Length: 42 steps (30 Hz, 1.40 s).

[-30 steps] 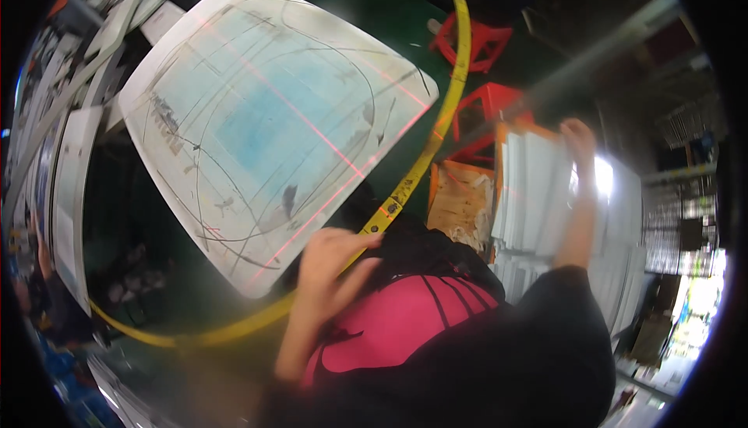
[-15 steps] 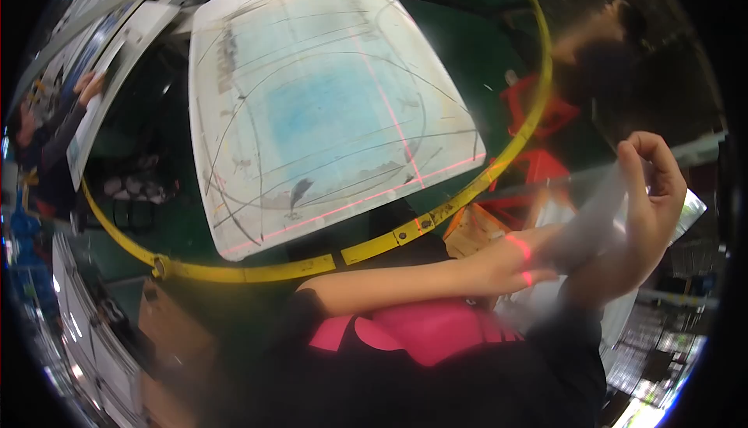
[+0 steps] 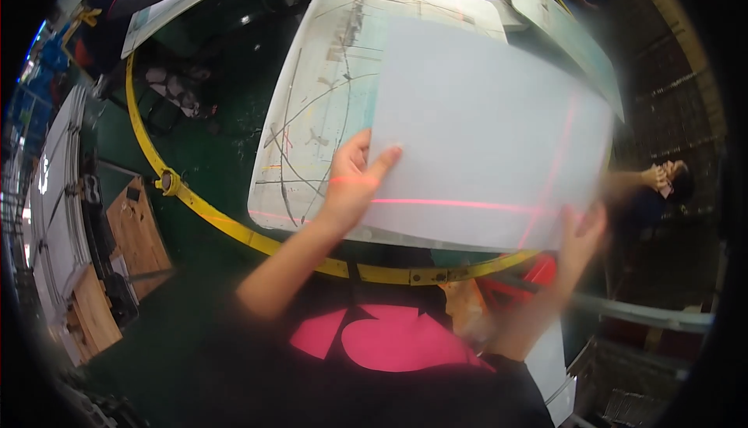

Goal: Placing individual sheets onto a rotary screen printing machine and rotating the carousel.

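A large plain pale grey sheet is held over a worn white board with dark scribbled lines and a light blue patch. My left hand grips the sheet's left edge, thumb on top and fingers partly hidden beneath. At its lower right corner is my right hand, blurred, its fingers closed on the edge. The sheet hides most of the board's middle and right side. Red light lines cross the sheet, the board and my left wrist.
A yellow curved rail runs around the board on my side. White panels stand stacked at left beside brown wooden pieces. Co-workers are at upper left, upper right and far right. A red stand is below the sheet.
Both hands have come from the lower right to over the board, and the sheet now lies spread between them. The view has shifted, so the board appears farther right.
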Tool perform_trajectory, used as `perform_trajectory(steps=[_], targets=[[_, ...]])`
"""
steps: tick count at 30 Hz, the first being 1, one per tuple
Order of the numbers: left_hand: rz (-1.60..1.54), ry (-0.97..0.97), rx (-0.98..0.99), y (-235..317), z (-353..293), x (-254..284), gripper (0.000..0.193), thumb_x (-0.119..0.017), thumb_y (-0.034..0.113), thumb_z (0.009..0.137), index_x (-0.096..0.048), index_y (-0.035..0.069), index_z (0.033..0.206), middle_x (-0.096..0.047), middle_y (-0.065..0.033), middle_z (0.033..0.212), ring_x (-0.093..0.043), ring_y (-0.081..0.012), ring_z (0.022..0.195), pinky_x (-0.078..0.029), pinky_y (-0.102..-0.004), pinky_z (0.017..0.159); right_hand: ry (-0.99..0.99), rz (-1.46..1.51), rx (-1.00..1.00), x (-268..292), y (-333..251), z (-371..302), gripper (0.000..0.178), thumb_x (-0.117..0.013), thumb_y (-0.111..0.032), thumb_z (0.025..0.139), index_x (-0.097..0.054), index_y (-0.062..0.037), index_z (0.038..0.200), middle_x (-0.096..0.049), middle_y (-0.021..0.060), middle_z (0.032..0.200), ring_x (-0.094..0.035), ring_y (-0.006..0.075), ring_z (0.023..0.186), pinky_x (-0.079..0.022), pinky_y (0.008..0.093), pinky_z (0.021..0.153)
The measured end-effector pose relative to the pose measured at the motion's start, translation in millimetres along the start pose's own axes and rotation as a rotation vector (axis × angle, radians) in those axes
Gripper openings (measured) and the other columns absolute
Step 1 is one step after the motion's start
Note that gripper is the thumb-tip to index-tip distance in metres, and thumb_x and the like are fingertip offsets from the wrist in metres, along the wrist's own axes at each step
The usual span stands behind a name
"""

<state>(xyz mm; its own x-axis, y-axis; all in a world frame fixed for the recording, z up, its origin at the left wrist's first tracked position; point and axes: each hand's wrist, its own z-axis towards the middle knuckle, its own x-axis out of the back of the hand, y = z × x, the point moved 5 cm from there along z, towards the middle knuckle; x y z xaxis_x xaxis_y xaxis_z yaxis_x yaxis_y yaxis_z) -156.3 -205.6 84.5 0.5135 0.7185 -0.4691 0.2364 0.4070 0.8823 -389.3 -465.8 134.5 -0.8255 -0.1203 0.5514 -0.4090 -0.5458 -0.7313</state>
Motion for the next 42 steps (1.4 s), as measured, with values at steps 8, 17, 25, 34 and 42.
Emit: perform_trajectory(steps=[8,17,25,34,42], targets=[[0.723,0.167,-0.190,-24.2,76.9,96.6,0.052,-0.067,0.014,0.070,-0.044,-0.001,0.114,-0.053,-0.0170,0.106,-0.050,-0.0237,0.097,-0.041,-0.0320,0.080,-0.176,0.279,-0.062,-147.0,37.6,-7.1,0.055,-0.071,-0.010,0.067,-0.040,0.0062,0.109,-0.054,0.0149,0.094,-0.054,0.0192,0.086,-0.042,0.0273,0.075],[1.673,-0.088,-0.176,-46.8,92.1,123.9,0.067,-0.065,0.042,0.066,-0.045,0.011,0.122,-0.035,-0.0114,0.128,-0.025,-0.0300,0.118,-0.015,-0.0485,0.097,-0.197,-0.145,0.024,-200.9,66.9,2.7,0.061,-0.074,-0.028,0.061,-0.049,0.0057,0.105,-0.050,0.0154,0.096,-0.051,0.0252,0.083,-0.041,0.0341,0.073],[1.728,-0.281,-0.141,-49.1,95.5,127.3,0.065,-0.062,0.051,0.066,-0.047,0.023,0.122,-0.039,-0.0005,0.131,-0.017,-0.0293,0.127,0.006,-0.0592,0.096,-0.278,-0.098,-0.023,-204.6,67.2,4.5,0.062,-0.075,-0.030,0.061,-0.051,0.0062,0.106,-0.050,0.0146,0.095,-0.050,0.0237,0.079,-0.041,0.0331,0.070],[1.706,-0.246,-0.225,-58.6,97.9,132.7,0.066,-0.060,0.058,0.062,-0.051,0.024,0.118,-0.039,0.0016,0.131,-0.019,-0.0325,0.125,0.005,-0.0626,0.094,-0.243,-0.204,-0.006,-197.1,52.5,0.5,0.060,-0.074,-0.030,0.060,-0.053,0.0070,0.103,-0.051,0.0138,0.093,-0.049,0.0224,0.077,-0.041,0.0323,0.067],[1.681,-0.221,-0.178,-57.8,95.4,130.6,0.065,-0.062,0.054,0.061,-0.051,0.024,0.118,-0.040,0.0016,0.130,-0.017,-0.0302,0.126,0.008,-0.0588,0.096,-0.214,-0.240,-0.002,-197.9,62.9,0.5,0.058,-0.075,-0.031,0.060,-0.055,0.0044,0.101,-0.054,0.0148,0.097,-0.051,0.0263,0.087,-0.042,0.0356,0.076]])
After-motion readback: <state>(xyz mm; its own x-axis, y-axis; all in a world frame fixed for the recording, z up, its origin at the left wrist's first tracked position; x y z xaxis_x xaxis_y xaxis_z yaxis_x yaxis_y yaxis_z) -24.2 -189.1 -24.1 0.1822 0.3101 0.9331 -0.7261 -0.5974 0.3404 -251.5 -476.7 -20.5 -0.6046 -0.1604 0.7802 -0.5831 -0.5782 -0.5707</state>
